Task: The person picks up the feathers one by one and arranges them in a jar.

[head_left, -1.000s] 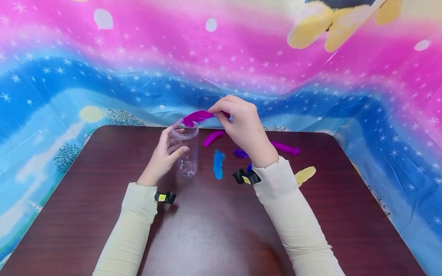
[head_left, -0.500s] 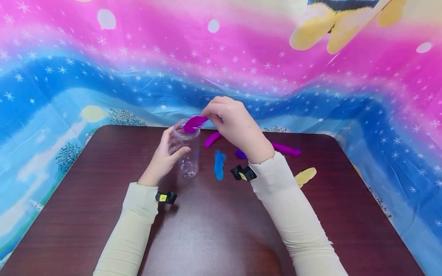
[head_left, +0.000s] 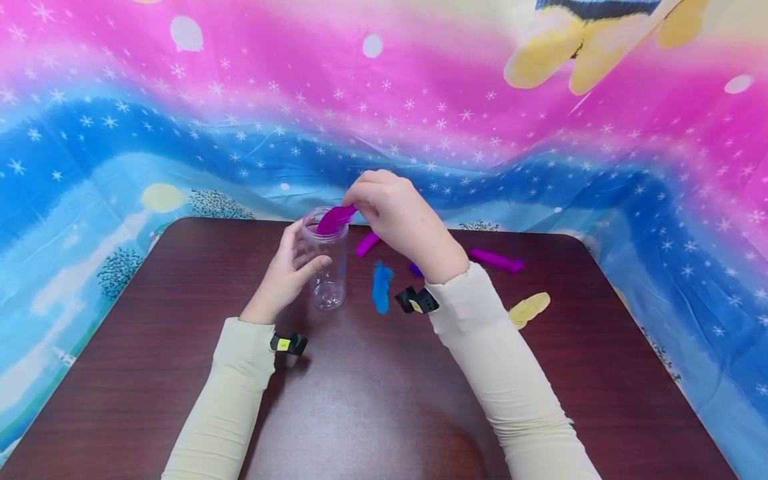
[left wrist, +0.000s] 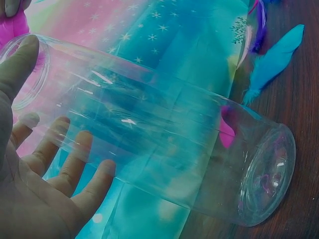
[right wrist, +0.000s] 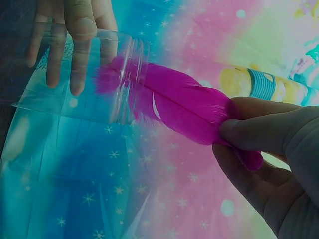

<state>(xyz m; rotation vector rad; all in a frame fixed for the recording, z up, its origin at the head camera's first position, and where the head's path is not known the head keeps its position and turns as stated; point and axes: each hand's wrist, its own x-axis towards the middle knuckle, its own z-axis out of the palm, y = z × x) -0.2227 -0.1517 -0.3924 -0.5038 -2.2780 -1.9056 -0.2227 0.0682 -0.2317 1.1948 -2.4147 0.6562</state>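
Observation:
My left hand (head_left: 279, 283) grips a clear plastic jar (head_left: 328, 270), thumb on the near side and fingers round the far side. The jar stands upright on the table with its mouth uncovered. Between thumb and fingers, my right hand (head_left: 403, 217) pinches a magenta feather (right wrist: 184, 107) above the jar's mouth. The feather's fluffy end is inside the threaded rim, while the pinched end stays outside. To the right of the jar lies a blue feather (head_left: 381, 288).
Two magenta pieces, one near (head_left: 367, 245) and one farther right (head_left: 497, 260), lie toward the table's back. A mostly hidden violet item (head_left: 416, 269) is under the right wrist. A yellow feather (head_left: 531, 310) lies right. A printed cloth (head_left: 240, 133) hangs behind the brown table (head_left: 348, 400).
My right hand has moved left and slightly down, bringing the magenta feather from above the jar's rim into its mouth. My left hand and the jar have stayed nearly still.

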